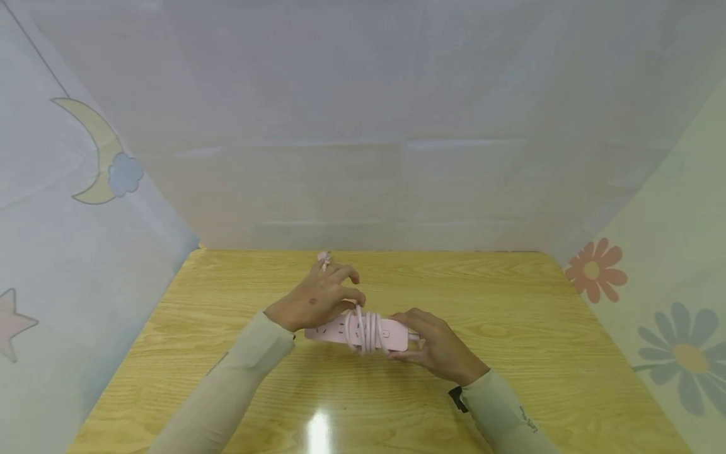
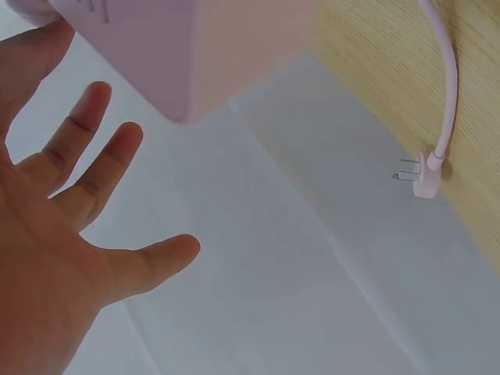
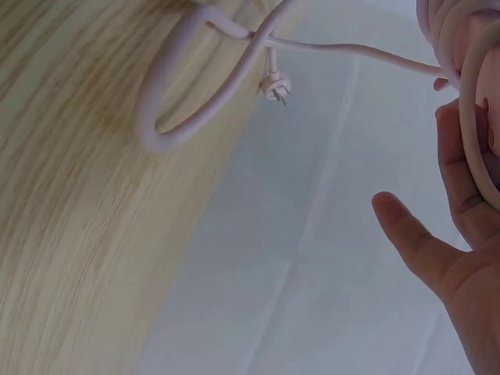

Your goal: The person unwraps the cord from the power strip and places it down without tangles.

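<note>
A pink power strip (image 1: 329, 330) is held level above the table, with several turns of its cord (image 1: 371, 332) wound round its middle. My right hand (image 1: 439, 347) grips the strip's right end, thumb on the near side and fingers on the far side. My left hand (image 1: 320, 296) reaches over the strip's left part, pinching the cord at the top of the turns; its other fingers are spread in the left wrist view. The cord's plug (image 2: 427, 176) lies by the table's far edge. A loose loop of cord (image 3: 148, 117) shows in the right wrist view.
The wood-grain table (image 1: 227, 372) runs back to a pale cloth wall (image 1: 363, 189). Cloth walls with a printed moon (image 1: 102, 145) and flowers (image 1: 689, 358) stand at left and right.
</note>
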{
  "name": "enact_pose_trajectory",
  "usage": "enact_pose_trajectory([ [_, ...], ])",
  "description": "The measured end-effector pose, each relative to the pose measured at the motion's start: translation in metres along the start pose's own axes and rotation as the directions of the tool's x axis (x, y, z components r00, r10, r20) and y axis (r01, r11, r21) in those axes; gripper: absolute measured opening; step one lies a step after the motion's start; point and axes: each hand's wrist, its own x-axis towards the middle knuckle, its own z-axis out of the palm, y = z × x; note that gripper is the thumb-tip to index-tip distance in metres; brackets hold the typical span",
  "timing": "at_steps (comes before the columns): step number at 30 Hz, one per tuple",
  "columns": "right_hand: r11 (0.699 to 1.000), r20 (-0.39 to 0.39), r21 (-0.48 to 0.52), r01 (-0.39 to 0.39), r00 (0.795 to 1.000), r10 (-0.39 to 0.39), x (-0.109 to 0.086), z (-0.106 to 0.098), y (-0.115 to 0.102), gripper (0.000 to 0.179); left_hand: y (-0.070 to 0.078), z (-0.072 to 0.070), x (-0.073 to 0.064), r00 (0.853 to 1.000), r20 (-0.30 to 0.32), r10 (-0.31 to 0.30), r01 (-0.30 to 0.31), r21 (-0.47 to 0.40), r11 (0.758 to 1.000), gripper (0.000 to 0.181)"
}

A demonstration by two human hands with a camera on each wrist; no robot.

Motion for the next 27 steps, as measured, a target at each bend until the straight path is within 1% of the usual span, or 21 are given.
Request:
enact_pose_trajectory([
  [6, 1.0, 0.002, 0.021, -0.01, 1.0, 0.01, -0.002, -0.001, 0.0, 0.061, 0.0, -0.002, -0.003, 1.0, 0.009, -0.009, 0.009, -0.001, 1.0, 0.011],
  [11, 1.0, 0.006, 0.018, -0.019, 1.0, 0.019, -0.002, -0.001, 0.0, 0.061, -0.001, -0.004, -0.007, 1.0, 0.02, -0.006, 0.006, -0.005, 1.0, 0.011],
  [17, 0.999, 0.005, 0.009, -0.04, 0.999, 0.04, -0.002, -0.002, -0.001, 0.06, -0.002, -0.005, -0.011, 1.0, 0.01, 0.005, -0.004, -0.022, 1.0, 0.012],
  [21, 0.999, 0.005, 0.009, -0.05, 0.999, 0.05, -0.001, -0.002, -0.001, 0.06, -0.003, -0.006, -0.015, 1.0, 0.003, 0.006, -0.006, -0.05, 0.999, 0.012],
  [27, 0.998, -0.012, -0.037, -0.054, 0.998, 0.054, -0.001, -0.004, -0.002, 0.06, -0.004, -0.008, -0.02, 1.0, -0.024, 0.016, -0.018, -0.074, 0.997, 0.013],
])
